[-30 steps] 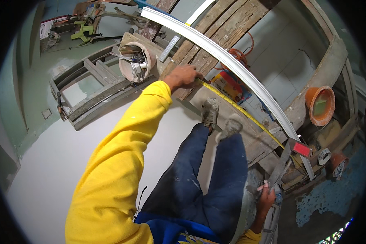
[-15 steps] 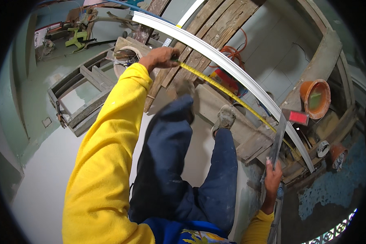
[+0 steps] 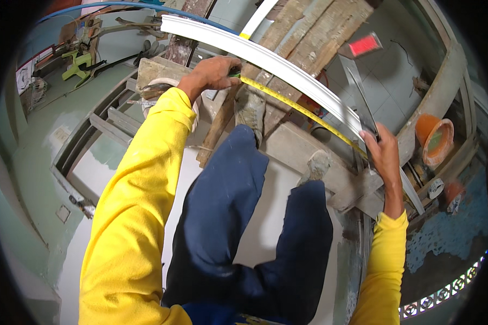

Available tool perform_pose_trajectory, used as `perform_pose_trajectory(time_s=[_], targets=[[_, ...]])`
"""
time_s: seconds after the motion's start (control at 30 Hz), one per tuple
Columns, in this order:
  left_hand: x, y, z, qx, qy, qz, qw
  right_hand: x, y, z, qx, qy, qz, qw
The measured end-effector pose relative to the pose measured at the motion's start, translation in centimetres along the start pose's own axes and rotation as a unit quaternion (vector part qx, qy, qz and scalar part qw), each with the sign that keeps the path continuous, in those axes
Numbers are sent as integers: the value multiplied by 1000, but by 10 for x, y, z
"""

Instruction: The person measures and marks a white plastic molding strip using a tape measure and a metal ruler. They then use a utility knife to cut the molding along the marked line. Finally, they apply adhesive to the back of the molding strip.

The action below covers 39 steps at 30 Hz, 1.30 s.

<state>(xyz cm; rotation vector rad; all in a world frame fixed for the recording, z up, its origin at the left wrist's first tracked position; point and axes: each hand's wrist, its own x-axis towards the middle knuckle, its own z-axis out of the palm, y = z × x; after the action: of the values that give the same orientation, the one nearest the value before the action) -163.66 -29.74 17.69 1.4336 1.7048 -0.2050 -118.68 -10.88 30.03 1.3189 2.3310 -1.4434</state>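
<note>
Grasping an extended tape measure [image 3: 268, 91] with the left hand [image 3: 214, 74] and a red-ended tool [image 3: 357, 81] with the right hand [image 3: 384, 151], apparently midway through measuring near white trim [image 3: 276, 66], yet to rewind.

I see soft light, a shadow on the white floor [image 3: 264, 230] at lower centre, glare through the patterned grille [image 3: 443, 293] at lower right, lens warp bending the white trim [image 3: 276, 63], corners black.
</note>
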Motion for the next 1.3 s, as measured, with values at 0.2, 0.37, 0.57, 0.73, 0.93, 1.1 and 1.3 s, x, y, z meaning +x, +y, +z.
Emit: perform_pose_trajectory(time_s=[0.2,0.37,0.57,0.73,0.93,1.1,1.3], targets=[[18,-57,-5,0,35,17,999,137,22,56,5,-69,-34,997],[15,-107,8,49,112,21,992,210,51,66,-19,-129,-15,991],[12,-132,21,62,167,-3,984,235,99,63,-56,-133,10,990],[22,-136,21,85,192,0,978,257,125,64,-105,-130,-8,986],[18,-136,28,91,199,-7,976,252,121,78,-117,-75,6,990],[20,-142,46,97,236,-8,967,237,113,83,-126,-13,-31,991],[21,-140,46,96,264,13,960,225,85,80,-92,103,-76,987]])
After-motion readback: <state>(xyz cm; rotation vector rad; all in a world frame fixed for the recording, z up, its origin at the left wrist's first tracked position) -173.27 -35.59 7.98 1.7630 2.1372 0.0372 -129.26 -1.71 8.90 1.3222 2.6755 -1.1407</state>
